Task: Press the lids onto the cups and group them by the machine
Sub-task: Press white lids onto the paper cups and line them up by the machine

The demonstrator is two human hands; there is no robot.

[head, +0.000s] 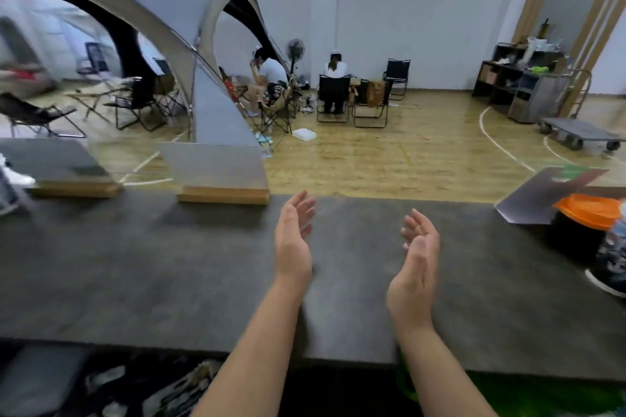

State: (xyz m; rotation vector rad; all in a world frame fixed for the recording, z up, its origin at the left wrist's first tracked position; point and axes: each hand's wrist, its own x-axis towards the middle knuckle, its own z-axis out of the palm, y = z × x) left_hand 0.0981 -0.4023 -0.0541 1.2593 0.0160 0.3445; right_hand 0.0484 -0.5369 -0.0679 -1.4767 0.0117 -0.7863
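Note:
Both my hands hover over the dark grey counter (pixel 169 264), palms turned toward each other, holding nothing. My left hand (pixel 294 240) is near the counter's far edge with fingers straight. My right hand (pixel 418 257) is a little nearer, its fingers loosely bent. At the far right edge stands a black container with an orange lid (pixel 587 211), partly cut off by the frame. No plain cup or machine is clearly visible; the view is blurred.
Two mirrored panels on wooden bases (pixel 223 195) stand at the counter's far left. A grey card (pixel 542 193) lies at the right by the orange-lidded container. A patterned object (pixel 613 264) sits at the right edge. Beyond the counter, people sit on folding chairs on a wooden floor.

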